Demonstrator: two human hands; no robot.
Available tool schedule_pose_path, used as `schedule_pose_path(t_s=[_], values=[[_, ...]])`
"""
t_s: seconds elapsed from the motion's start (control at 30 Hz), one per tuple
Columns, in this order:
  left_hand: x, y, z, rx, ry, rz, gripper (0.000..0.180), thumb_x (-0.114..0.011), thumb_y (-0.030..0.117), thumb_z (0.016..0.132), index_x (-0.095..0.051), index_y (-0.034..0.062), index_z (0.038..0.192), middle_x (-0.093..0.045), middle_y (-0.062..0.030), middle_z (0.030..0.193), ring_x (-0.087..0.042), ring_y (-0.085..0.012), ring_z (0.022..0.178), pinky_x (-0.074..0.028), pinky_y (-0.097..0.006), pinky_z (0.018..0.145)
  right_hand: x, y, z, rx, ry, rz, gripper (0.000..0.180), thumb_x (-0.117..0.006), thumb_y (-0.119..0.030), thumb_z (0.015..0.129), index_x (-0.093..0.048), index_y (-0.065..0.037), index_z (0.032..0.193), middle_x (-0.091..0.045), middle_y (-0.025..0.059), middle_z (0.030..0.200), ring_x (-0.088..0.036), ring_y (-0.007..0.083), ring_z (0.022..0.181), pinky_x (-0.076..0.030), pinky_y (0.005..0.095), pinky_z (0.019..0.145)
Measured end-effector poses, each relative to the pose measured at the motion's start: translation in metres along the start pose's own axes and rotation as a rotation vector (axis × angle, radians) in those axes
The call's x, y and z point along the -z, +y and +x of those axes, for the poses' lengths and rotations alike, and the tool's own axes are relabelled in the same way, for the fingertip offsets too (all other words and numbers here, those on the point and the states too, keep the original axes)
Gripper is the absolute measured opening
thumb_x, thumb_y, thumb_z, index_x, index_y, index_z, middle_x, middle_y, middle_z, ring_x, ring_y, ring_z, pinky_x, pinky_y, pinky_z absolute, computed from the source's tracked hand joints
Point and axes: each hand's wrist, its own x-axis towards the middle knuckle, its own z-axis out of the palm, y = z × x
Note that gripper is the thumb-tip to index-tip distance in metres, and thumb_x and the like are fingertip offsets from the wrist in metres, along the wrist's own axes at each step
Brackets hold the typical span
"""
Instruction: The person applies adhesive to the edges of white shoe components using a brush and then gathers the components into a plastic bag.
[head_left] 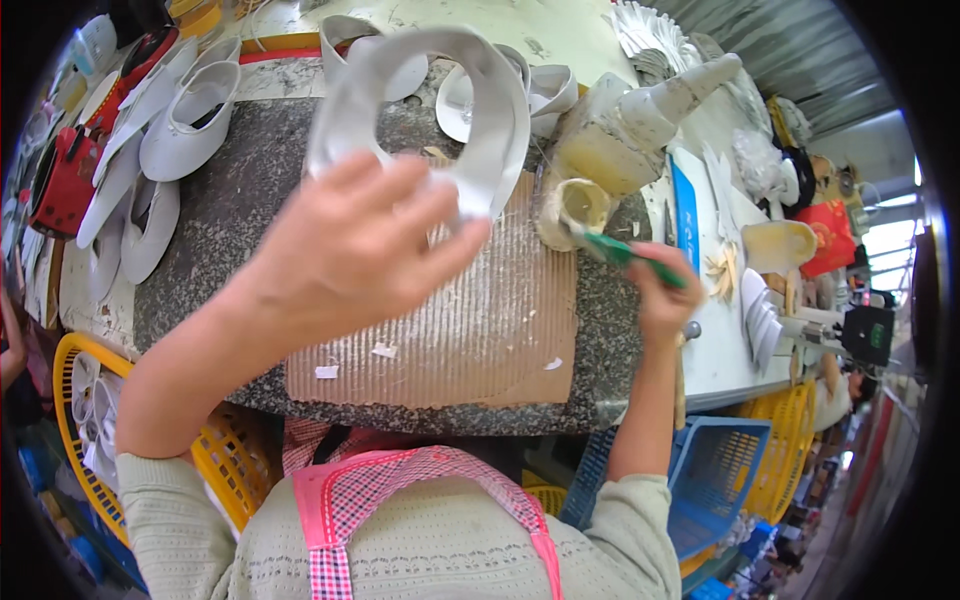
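My left hand (360, 235), blurred by motion, is closed on the lower edge of a white shoe upper (507, 110) and holds it up above the far end of the corrugated cardboard (450, 345). The upper makes a ring with an opening through its middle. Off to the right, my right hand (665, 295) grips a green-handled brush (625, 252). The brush's tip meets the rim of a small crusted glue pot (555, 230). Just behind the pot lies a stained plastic bottle (610, 140) with a long nozzle pointing to the far right.
Under the cardboard is a speckled stone slab (225, 270). More white shoe uppers (195, 115) lie at the left, with others behind the raised one. Yellow baskets (235, 460) stand low at the left, a blue basket (725, 450) at the right. White scraps (327, 372) dot the cardboard.
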Motion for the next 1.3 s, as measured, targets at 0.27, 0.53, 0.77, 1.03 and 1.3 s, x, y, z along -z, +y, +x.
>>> schedule_pose_path(t_s=[0.27, 0.53, 0.77, 1.03, 1.3], values=[[-0.037, 0.059, -0.03, -0.407, -0.605, 0.047, 0.016, -0.058, 0.017, 0.067, -0.064, 0.0034, 0.073, -0.058, -0.0033, 0.074, -0.052, -0.0179, 0.08, -0.04, -0.029, 0.067, -0.036, -0.031, -0.026, -0.385, 0.12, 0.363, 0.013, -0.063, -0.001, 0.077, -0.06, 0.002, 0.089, -0.061, 0.0086, 0.077, -0.058, 0.0117, 0.058, -0.048, 0.0211, 0.048], [-0.041, 0.067, -0.03, -0.367, -0.482, 0.058, 0.017, -0.054, 0.019, 0.064, -0.063, 0.0048, 0.067, -0.057, -0.0041, 0.073, -0.049, -0.0191, 0.082, -0.037, -0.029, 0.068, -0.126, -0.033, -0.017, 0.047, -0.079, -0.242, 0.011, -0.061, -0.003, 0.075, -0.059, -0.004, 0.086, -0.063, 0.0104, 0.076, -0.06, 0.0227, 0.056, -0.047, 0.0289, 0.052], [-0.043, 0.055, -0.066, -0.106, -0.176, -0.085, 0.014, -0.054, 0.016, 0.067, -0.05, 0.005, 0.074, -0.05, 0.0002, 0.066, -0.05, -0.0143, 0.074, -0.039, -0.025, 0.057, -0.118, -0.047, -0.005, -0.211, -0.113, -0.106, 0.009, -0.06, -0.008, 0.076, -0.059, -0.007, 0.085, -0.06, 0.0093, 0.064, -0.059, 0.0174, 0.051, -0.044, 0.0271, 0.049], [-0.039, 0.044, -0.12, 0.178, -0.081, -0.279, 0.026, -0.058, 0.008, 0.061, -0.057, 0.0, 0.085, -0.053, -0.0104, 0.093, -0.056, -0.0235, 0.085, -0.05, -0.031, 0.072, -0.125, -0.067, -0.014, -0.448, -0.229, 0.37, 0.007, -0.058, -0.003, 0.081, -0.06, -0.002, 0.087, -0.062, 0.0004, 0.073, -0.057, 0.0087, 0.06, -0.045, 0.0171, 0.05], [-0.053, 0.048, -0.141, 0.184, -0.056, -0.327, 0.027, -0.057, 0.009, 0.064, -0.059, 0.0011, 0.09, -0.05, -0.0075, 0.087, -0.054, -0.0222, 0.085, -0.05, -0.03, 0.069, -0.173, -0.037, -0.016, 0.361, -0.181, -0.135, 0.019, -0.064, 0.002, 0.068, -0.063, -0.005, 0.085, -0.061, 0.0092, 0.073, -0.058, 0.025, 0.059, -0.048, 0.0311, 0.054]])
